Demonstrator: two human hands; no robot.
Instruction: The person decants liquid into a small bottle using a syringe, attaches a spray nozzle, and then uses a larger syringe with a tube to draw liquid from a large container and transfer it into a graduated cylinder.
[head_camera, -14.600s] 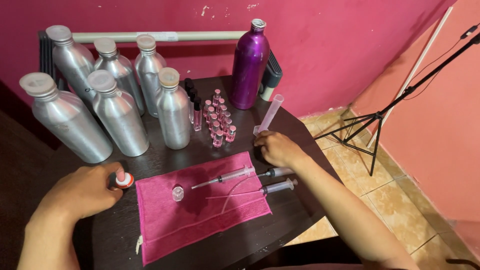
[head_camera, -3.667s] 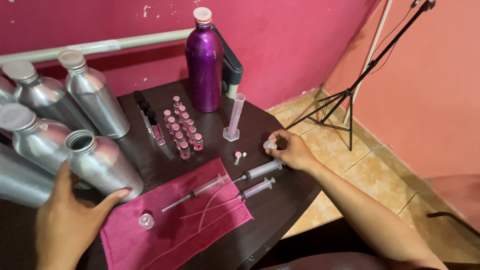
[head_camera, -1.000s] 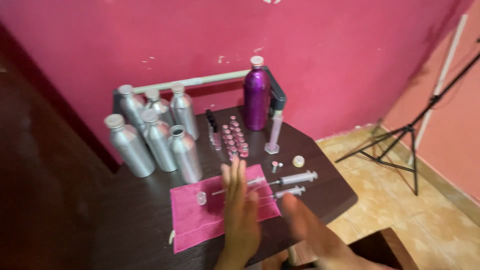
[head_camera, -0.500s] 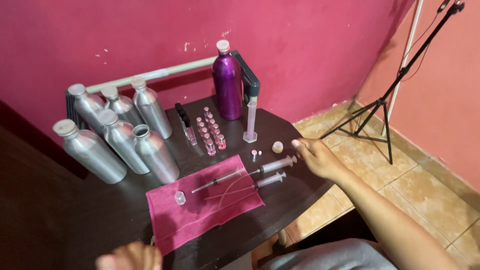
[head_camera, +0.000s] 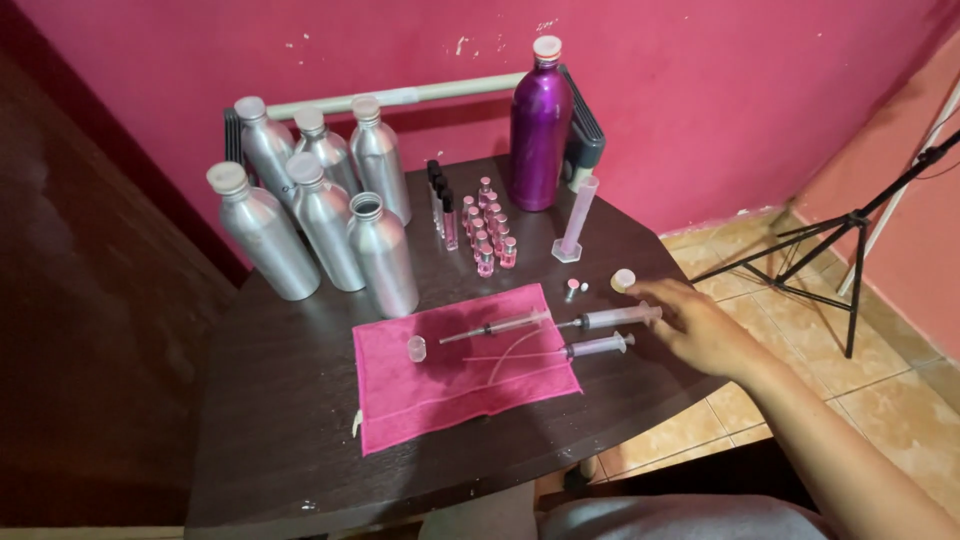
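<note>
Right hand (head_camera: 705, 328), fingers apart and empty, is reaching toward the syringes (head_camera: 610, 318) at nine o'clock; left hand is lying out of view.

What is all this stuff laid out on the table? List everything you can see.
Silver metal bottles: six, left rear of table; the front one has no cap.
Purple metal bottle: one, pale cap, rear centre.
Small vials: a cluster, pinkish, in front of the purple bottle; too small to count.
Dark slim tubes: a few, left of the vials.
Measuring cylinder: one, clear pinkish, upright, right of the vials.
Pink cloth: one, front centre.
Syringes: three, clear, lying across the cloth and its right side.
Loose round cap: one, pale, near the fingers.
Table: one, dark wood.
Tripod: black, on the tiled floor, right.
Right hand: open, hovering by the syringe ends.
Left hand: out of view.
</note>
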